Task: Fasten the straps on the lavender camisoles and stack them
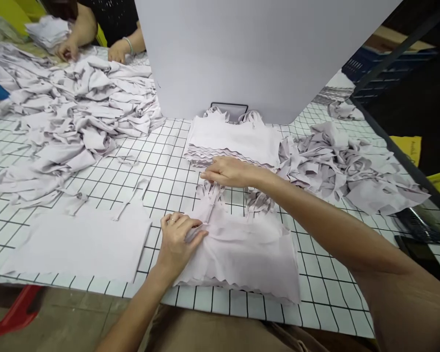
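"Where was the nearest garment stack [249, 259]?"
"On the gridded table [333, 298], close to the front edge. The left hand [178, 237] pinched it between thumb and fingers, beside a strap [210, 208]."
"And the right hand [223, 171]?"
"Just beyond, fingers curled by the strap's far end; I couldn't tell whether they gripped it."
"Farther off?"
"Another stack [234, 139], then a co-worker's hands [118, 50] at a cloth heap [84, 102]."
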The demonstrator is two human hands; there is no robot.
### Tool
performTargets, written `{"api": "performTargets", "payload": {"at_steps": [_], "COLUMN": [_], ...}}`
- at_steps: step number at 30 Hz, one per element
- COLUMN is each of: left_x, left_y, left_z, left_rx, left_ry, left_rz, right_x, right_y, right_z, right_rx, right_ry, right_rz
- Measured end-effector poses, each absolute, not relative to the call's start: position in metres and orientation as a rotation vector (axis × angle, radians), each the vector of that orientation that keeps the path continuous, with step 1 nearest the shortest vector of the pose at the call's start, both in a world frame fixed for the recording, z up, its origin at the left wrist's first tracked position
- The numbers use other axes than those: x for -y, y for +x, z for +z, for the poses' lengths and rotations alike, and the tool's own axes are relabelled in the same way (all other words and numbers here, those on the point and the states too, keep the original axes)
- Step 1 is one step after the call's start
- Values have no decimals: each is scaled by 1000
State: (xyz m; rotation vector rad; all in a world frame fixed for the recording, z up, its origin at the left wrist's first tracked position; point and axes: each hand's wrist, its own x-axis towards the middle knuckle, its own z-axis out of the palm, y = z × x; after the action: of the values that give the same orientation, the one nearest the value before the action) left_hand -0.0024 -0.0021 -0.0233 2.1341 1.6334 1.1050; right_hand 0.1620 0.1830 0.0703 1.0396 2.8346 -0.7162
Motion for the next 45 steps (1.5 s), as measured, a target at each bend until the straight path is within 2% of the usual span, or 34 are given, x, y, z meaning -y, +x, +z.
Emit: {"api": "performTargets", "payload": {"at_steps": [6, 11, 14, 16, 18, 22, 25, 30, 33, 37, 41, 45], "left_x": [-4, 8, 27, 37, 42, 40, 33, -2, -30, -58, -74, -84], "left_y": [-7, -12, -2, 4, 5, -12, -21, 7, 36, 62, 74, 86], "left_z": [-30, -8, 5, 3, -6, -24, -20, 7, 17, 20, 22, 34], "left_rx": [-1712, -1714, -1479, -1389, -1417, -1580, -1581, -1368, -1212, -1083, -1002, -1030], "left_ry": [2108, 2147, 2345, 2482, 2561, 2536, 2514, 2290, 2051, 1945, 1850, 1820], "left_rz": [1052, 1143, 986, 761, 593, 437, 520, 1046, 999, 914, 873, 985], "right_x": [-192, -162, -95, -40, 7, 54, 44, -46, -107, -146, -140, -115], "right_y": [159, 186, 212, 227, 244, 291, 324, 335, 324, 313, 317, 324], "right_z": [43, 31, 29, 22, 11, -10, -10, 9, 20, 26, 21, 18], "right_rx": [-2827, -3111, -3304, -3241, -3171, -2961, -2988, -3199, -2829, -2402, -2488, -3014], "right_ry": [1088, 1322, 1520, 1444, 1277, 1418, 1539, 1944, 2202, 2272, 2356, 2252], "right_rz": [-748, -841, -558, -343, -187, -57, -212, -396, -456, -878, -1086, -1420]}}
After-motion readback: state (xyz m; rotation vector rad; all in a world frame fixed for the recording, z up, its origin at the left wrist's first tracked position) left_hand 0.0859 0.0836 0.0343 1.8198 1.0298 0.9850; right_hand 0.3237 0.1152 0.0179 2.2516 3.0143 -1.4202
